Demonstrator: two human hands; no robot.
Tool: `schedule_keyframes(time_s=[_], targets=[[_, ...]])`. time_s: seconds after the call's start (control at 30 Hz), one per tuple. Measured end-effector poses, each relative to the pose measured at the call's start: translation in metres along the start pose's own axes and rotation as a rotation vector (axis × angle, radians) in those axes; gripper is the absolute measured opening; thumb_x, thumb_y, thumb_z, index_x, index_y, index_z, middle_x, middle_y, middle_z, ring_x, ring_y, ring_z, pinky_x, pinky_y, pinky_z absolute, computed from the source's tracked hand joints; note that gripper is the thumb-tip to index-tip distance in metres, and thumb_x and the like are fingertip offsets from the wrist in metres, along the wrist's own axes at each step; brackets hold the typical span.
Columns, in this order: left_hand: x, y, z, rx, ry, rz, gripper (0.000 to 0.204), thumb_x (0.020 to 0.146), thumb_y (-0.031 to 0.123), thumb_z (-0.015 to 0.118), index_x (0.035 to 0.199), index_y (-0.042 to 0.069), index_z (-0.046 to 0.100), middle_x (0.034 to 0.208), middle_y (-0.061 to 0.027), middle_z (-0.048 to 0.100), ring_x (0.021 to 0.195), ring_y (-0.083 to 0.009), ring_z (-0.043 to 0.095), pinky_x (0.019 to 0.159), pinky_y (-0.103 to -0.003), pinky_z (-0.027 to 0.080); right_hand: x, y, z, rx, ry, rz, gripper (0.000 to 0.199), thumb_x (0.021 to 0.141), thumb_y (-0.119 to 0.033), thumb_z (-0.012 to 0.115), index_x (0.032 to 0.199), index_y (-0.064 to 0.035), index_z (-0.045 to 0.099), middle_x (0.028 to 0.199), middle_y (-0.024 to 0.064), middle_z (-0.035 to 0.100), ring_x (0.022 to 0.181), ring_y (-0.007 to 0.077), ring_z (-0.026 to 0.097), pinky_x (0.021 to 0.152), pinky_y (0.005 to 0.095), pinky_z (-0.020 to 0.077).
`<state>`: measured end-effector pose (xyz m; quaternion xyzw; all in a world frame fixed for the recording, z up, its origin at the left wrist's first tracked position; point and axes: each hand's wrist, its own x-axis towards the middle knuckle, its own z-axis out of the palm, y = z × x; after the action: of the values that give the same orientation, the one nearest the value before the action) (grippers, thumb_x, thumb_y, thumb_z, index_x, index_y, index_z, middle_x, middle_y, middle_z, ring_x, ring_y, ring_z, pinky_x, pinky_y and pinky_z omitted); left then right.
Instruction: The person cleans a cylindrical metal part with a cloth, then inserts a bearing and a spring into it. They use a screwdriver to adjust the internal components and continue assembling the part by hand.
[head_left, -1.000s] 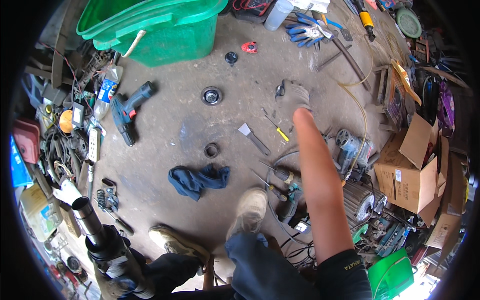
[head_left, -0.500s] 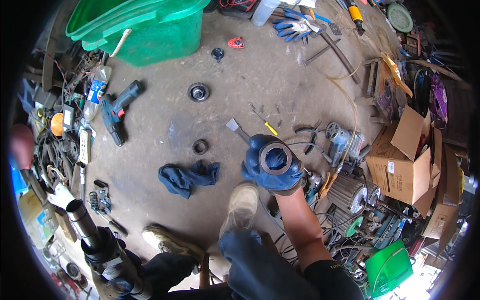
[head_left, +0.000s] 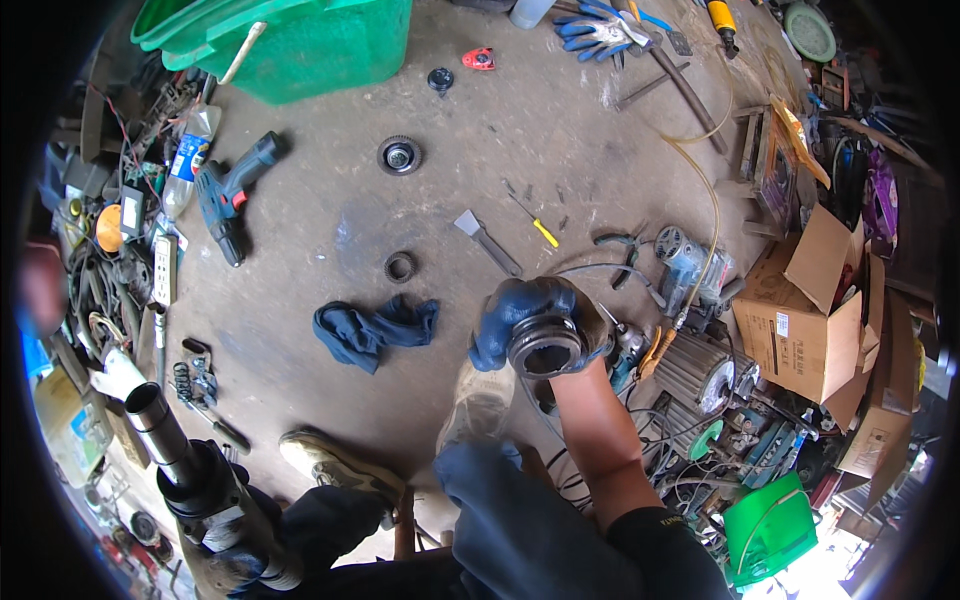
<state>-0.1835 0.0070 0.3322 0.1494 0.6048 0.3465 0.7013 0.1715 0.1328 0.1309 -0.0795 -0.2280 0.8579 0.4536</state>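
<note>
My right hand (head_left: 530, 308), in a dark blue coated glove, is closed around a dark metal ring (head_left: 545, 346). The ring's open bore is tilted toward me, and a groove runs round its outside. Its forearm comes up from the lower right. Below the hand is a shoe on my foot, and a scraper (head_left: 488, 243) lies on the floor just beyond. At the lower left, a heavy tool body with a shiny steel tube (head_left: 160, 425) leans by my leg. I do not see my left hand.
On the floor lie a dark cloth (head_left: 375, 332), a small ring (head_left: 400, 266), a round geared part (head_left: 400, 155), a yellow screwdriver (head_left: 540, 228) and a cordless drill (head_left: 232, 195). A green tub (head_left: 300, 60) stands far left. Motors and cardboard boxes (head_left: 800, 310) crowd the right.
My right hand has turned the ring, so its bore now tips downward toward me and its grooved side shows. The floor things sit slightly higher in view.
</note>
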Motion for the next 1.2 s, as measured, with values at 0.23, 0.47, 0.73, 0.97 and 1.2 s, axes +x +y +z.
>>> schedule_keyframes(time_s=[0.23,0.47,0.73,0.97,1.2], targets=[[-0.008,-0.014,0.004,0.338,0.289,0.077,0.093,0.072,0.057,0.083,0.134,-0.003,0.049,0.094,-0.0147,0.067,0.08,-0.0245,0.067,0.071,-0.035,0.054,-0.004,-0.011,-0.002,-0.269,-0.014,0.061,0.073,0.074,-0.034,0.086,0.123,0.0148,0.062,0.116,0.028,0.069,0.101,0.0371,0.069,0.091,0.0456,0.0545],[-0.008,-0.023,-0.003,0.38,0.351,0.121,0.092,0.072,0.06,0.082,0.133,-0.003,0.051,0.089,-0.0138,0.067,0.075,-0.024,0.066,0.067,-0.035,0.053,0.003,-0.02,-0.002,-0.396,-0.103,0.018,0.07,0.077,-0.035,0.088,0.125,0.0106,0.064,0.122,0.0255,0.067,0.115,0.0348,0.065,0.099,0.0424,0.0521],[-0.005,-0.021,-0.003,0.396,0.296,0.096,0.097,0.069,0.066,0.082,0.129,-0.004,0.052,0.089,-0.0126,0.066,0.074,-0.0227,0.065,0.065,-0.034,0.052,0.016,-0.025,0.011,-0.381,-0.095,0.046,0.083,0.07,-0.028,0.092,0.133,0.0122,0.056,0.131,0.0235,0.062,0.12,0.0312,0.063,0.104,0.0409,0.0498],[-0.008,-0.018,-0.001,0.501,0.36,0.106,0.1,0.07,0.068,0.082,0.134,-0.003,0.053,0.098,-0.011,0.066,0.083,-0.0217,0.066,0.071,-0.034,0.053,0.011,-0.019,0.022,-0.352,0.311,0.155,0.085,0.072,-0.036,0.09,0.128,0.0168,0.055,0.11,0.0235,0.069,0.094,0.03,0.072,0.082,0.0441,0.0614],[-0.011,-0.001,-0.004,0.451,0.172,-0.004,0.1,0.073,0.057,0.086,0.145,-0.002,0.049,0.138,-0.0144,0.059,0.121,-0.0249,0.059,0.104,-0.038,0.045,0.021,0.006,-0.014,-0.626,0.62,0.105,0.039,0.096,-0.013,0.065,0.129,0.0066,0.06,0.109,0.0118,0.07,0.098,0.0202,0.069,0.085,0.0324,0.0565]])
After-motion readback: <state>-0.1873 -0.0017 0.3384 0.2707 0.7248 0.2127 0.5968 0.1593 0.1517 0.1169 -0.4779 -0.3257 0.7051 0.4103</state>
